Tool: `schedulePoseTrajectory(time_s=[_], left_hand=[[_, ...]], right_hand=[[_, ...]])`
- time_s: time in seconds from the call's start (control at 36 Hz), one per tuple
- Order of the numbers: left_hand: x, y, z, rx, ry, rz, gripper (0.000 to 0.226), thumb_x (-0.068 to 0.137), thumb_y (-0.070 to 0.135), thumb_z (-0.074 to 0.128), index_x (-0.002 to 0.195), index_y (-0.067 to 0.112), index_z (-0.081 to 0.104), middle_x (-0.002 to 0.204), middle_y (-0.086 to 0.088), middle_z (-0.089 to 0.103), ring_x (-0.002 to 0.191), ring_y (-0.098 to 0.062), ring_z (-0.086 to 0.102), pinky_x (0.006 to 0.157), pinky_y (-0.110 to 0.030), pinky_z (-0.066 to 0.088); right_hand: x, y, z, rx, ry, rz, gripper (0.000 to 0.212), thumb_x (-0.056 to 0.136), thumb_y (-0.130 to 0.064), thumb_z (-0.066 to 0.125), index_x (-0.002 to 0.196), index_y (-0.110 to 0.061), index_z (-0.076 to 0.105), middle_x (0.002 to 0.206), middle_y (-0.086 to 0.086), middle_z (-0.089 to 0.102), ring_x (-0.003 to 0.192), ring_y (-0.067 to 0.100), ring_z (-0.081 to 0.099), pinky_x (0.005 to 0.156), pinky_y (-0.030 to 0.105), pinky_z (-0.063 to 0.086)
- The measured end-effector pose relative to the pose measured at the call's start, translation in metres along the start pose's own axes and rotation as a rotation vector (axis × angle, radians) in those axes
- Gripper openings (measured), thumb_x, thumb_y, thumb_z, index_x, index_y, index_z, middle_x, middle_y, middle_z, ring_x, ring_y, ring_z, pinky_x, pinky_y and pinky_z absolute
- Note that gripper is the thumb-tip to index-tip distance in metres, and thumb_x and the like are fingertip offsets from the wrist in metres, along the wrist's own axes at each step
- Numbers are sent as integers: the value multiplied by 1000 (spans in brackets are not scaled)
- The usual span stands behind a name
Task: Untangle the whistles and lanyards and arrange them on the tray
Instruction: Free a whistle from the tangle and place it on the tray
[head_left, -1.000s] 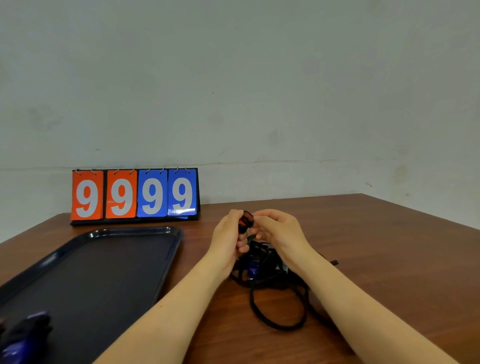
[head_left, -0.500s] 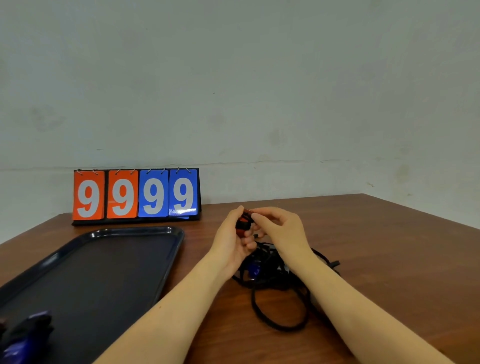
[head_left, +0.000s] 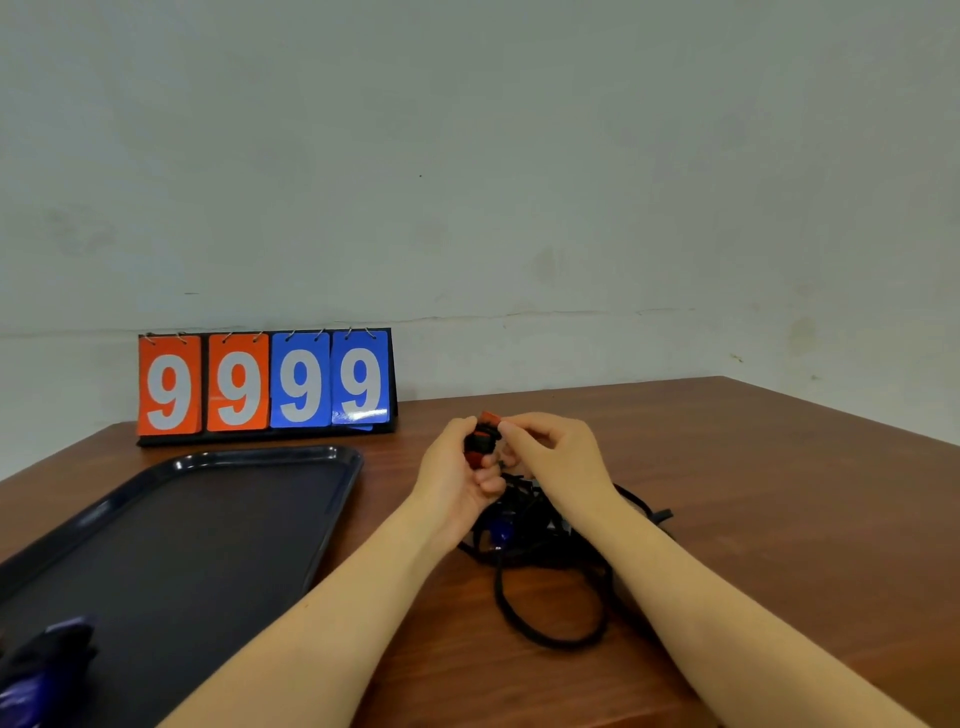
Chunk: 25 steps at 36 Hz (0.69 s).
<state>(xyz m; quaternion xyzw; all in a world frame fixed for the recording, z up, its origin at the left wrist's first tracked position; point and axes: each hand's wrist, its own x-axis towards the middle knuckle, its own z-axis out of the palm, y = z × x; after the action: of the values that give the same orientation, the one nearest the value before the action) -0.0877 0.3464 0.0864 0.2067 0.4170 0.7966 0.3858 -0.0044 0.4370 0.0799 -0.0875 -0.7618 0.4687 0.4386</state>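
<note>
Holding a red whistle (head_left: 482, 439) at frame centre, both hands work above the table (head_left: 753, 493): left hand (head_left: 457, 480) curls its fingers round it, right hand (head_left: 558, 457) pinches its top. Black lanyards (head_left: 550, 582) lie tangled just below, with a blue whistle (head_left: 501, 530) among them. Tray (head_left: 218, 519) at lower left; another blue whistle (head_left: 36, 670) at its near corner. Scoreboard (head_left: 265, 384) behind reads 9999.

This looks like a plain, staged test room rather than a home or shop. A brown wooden tabletop (head_left: 727, 493) is pushed into the corner of bare, scuffed pale walls (head_left: 467, 156). A flip scoreboard (head_left: 265, 384) reading 9999 stands at the back, beside a dark tray (head_left: 270, 454).
</note>
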Motion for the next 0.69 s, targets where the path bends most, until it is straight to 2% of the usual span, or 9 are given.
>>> schedulePoseTrajectory(time_s=[0.08,0.14,0.22,0.25,0.31,0.39,0.5,0.61,0.69], left_hand=[[1,0,0,-34,-1,21,25,98,26,44,100,3,54,62,-4,54,48,-11,45,43,-19,33],[0,1,3,-50,-5,50,34,100,31,43,109,2,59,82,-11,73,71,-21,68,57,-23,45],[-1,1,5,-24,-10,55,39,102,39,37,117,11,61,105,-12,73,102,-27,67,78,-31,51],[0,1,5,15,-25,53,42,103,40,35,119,12,61,107,-11,73,98,-25,65,76,-30,50],[1,0,7,133,-33,55,46,103,42,32,120,12,62,107,-5,73,71,-15,56,62,-24,48],[7,-3,6,278,-6,73,46,103,42,34,121,10,62,81,-1,68,53,-10,48,53,-24,43],[5,-5,8,388,40,106,39,101,41,42,113,12,64,86,-4,66,63,-12,55,56,-26,46],[6,-3,6,701,142,291,27,101,32,40,120,22,57,98,1,62,81,-15,57,69,-28,47],[3,-6,0,901,152,502,29,101,26,40,128,28,52,117,5,57,100,-7,55,86,-26,48]], right_hand=[[-1,3,3,-93,-42,-4,21,94,-19,58,110,-25,70,91,-9,71,83,1,65,78,20,54],[-2,2,7,-121,-72,-4,29,94,-24,59,121,-29,63,100,-13,65,90,-5,60,81,15,50],[-3,-2,9,-90,-61,-23,34,92,-24,62,124,-33,60,103,-11,58,94,-2,56,80,12,45],[-2,-3,9,-65,-39,-20,32,91,-23,63,122,-33,61,102,-9,58,94,0,56,80,12,46],[1,-3,5,-14,4,0,25,90,-22,64,114,-32,65,101,-6,59,92,3,57,82,17,49],[6,-1,0,63,51,50,15,89,-23,65,102,-30,67,103,-3,64,94,7,62,79,20,50],[7,-2,-1,179,75,104,19,91,-21,64,109,-17,67,101,0,70,80,-1,67,62,12,48],[5,-4,-1,150,144,94,12,90,-22,64,100,-28,61,98,-11,66,91,3,63,69,15,49],[3,-5,-2,145,171,61,15,91,-20,62,102,-29,58,100,-5,66,93,11,64,74,25,55]])
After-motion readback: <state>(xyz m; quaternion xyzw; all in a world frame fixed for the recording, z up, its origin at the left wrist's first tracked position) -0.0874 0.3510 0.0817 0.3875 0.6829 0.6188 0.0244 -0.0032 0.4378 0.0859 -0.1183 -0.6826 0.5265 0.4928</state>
